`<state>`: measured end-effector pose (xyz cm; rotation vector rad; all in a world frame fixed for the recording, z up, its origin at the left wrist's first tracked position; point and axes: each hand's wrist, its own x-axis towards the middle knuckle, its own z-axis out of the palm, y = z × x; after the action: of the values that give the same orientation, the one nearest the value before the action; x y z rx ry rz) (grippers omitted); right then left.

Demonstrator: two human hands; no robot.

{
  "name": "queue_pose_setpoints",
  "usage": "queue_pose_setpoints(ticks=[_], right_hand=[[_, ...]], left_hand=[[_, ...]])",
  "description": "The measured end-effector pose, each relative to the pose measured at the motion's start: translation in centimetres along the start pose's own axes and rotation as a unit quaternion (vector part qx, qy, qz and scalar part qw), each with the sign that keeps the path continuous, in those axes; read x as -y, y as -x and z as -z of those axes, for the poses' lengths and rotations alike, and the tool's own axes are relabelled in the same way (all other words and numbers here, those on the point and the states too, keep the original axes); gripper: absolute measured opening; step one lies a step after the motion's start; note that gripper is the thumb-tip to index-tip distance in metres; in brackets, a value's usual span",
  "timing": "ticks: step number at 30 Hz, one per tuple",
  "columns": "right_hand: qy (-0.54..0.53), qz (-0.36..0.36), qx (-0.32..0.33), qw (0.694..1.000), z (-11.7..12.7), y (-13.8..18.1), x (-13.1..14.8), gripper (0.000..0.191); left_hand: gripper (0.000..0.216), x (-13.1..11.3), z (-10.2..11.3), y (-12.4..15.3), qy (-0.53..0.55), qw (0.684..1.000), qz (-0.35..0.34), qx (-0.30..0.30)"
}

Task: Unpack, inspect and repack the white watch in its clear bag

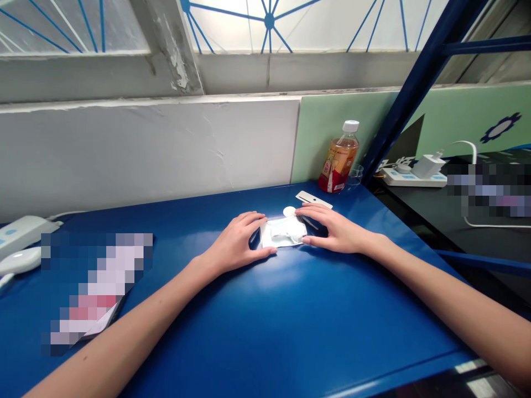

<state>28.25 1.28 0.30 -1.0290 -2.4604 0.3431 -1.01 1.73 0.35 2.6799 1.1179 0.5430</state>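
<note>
A small white packet, with a crinkled, shiny surface, lies flat on the blue desktop. My left hand curves around its left end, thumb and fingers apart, fingertips at the edge. Opposite it, my right hand rests with thumb and fingers spread; the thumb meets the packet's right edge. Its fingertips reach a white round disc just behind the packet. Whether the fingertips press on these things I cannot tell. A white strip with a slot and a small hole lies behind my right hand.
A drink bottle with a white cap stands at the back right, beside a small clear cup. Blue metal posts rise at the right, before a power strip. At left lie a blurred flat object and a white power strip.
</note>
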Motion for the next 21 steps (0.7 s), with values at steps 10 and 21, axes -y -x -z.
queue_pose_setpoints(ticks=[10,21], right_hand=[[-0.007,-0.007,0.003,1.000,-0.21,0.02,-0.43,0.070],[0.015,-0.015,0.009,1.000,-0.53,0.14,-0.54,0.069]], left_hand=[[0.071,-0.30,-0.46,0.24,-0.016,1.000,0.016,-0.007],[0.073,-0.38,-0.58,0.14,-0.024,0.999,0.031,-0.009]])
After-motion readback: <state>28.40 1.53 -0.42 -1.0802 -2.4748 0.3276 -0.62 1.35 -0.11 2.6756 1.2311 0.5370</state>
